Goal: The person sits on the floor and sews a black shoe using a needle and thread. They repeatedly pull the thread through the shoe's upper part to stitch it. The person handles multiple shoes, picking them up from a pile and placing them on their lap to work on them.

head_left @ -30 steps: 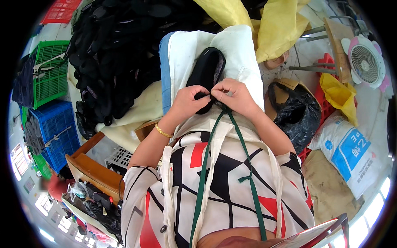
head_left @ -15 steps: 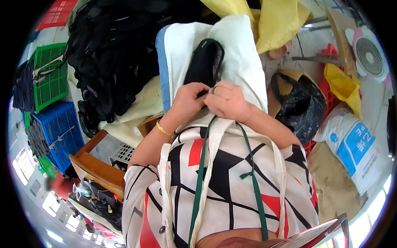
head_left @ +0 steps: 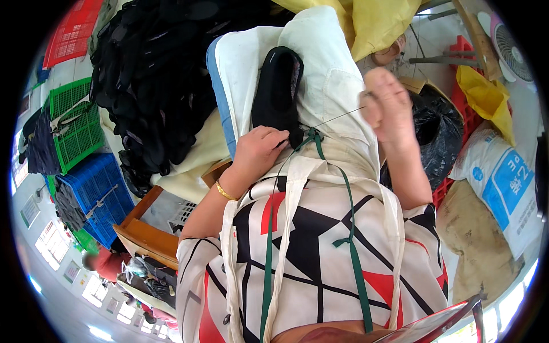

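Observation:
A black cloth shoe [head_left: 264,94] with a fuzzy lining lies sole down on the white cloth [head_left: 334,80] over my lap, its opening upward. My left hand [head_left: 258,150] grips the shoe's near end, thumb and fingers pressed together on it. Off to the right, my right hand [head_left: 392,108] is raised and smeared by motion. A thin dark thread [head_left: 337,118] runs taut from beside the shoe's near end to its pinched fingers. Whether a needle is in them cannot be made out. A green apron tie [head_left: 316,137] is knotted close to the shoe's near end.
A big heap of black shoes [head_left: 154,74] lies at the far left. Beside it stand green [head_left: 71,126] and blue crates [head_left: 97,188] and a wooden drawer [head_left: 146,240]. At right are a black plastic bag [head_left: 437,131], a white-and-blue sack [head_left: 497,183] and a fan [head_left: 509,48].
My right hand has swung from the shoe's near end out to the right, drawing the thread taut. My left hand stays at the shoe. The view has shifted slightly.

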Available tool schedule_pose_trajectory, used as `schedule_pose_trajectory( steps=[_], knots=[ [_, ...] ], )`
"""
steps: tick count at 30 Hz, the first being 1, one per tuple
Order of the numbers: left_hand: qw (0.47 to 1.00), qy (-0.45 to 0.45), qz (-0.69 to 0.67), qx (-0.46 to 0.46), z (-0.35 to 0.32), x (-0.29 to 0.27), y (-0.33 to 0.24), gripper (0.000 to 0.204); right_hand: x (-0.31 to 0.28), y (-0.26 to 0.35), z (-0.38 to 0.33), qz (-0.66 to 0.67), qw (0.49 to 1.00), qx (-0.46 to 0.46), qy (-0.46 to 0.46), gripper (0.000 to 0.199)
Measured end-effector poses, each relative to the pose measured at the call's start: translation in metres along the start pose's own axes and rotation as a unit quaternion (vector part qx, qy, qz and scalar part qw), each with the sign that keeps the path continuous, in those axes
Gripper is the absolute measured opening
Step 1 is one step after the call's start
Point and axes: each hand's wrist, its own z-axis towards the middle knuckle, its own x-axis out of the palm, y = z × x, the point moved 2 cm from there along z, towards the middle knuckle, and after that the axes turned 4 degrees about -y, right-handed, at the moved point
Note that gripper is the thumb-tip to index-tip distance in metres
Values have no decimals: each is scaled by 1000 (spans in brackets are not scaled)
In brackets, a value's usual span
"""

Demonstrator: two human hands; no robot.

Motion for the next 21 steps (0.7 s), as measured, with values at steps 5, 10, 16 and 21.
schedule_pose_trajectory(
  steps=[5,10,16,21],
  knots=[
    [999,1,27,28,5,-3,-1,27,-31,35,-3,96,994,-38,-18,20],
    [999,-22,35,19,8,1,3,26,-49,44,6,239,964,-83,85,18],
    [993,-21,99,58,5,1,1,29,-24,-15,14,-74,993,-88,-2,14],
    [976,-17,182,118,4,1,1,25,14,-72,6,-359,920,28,152,12]
  ],
)
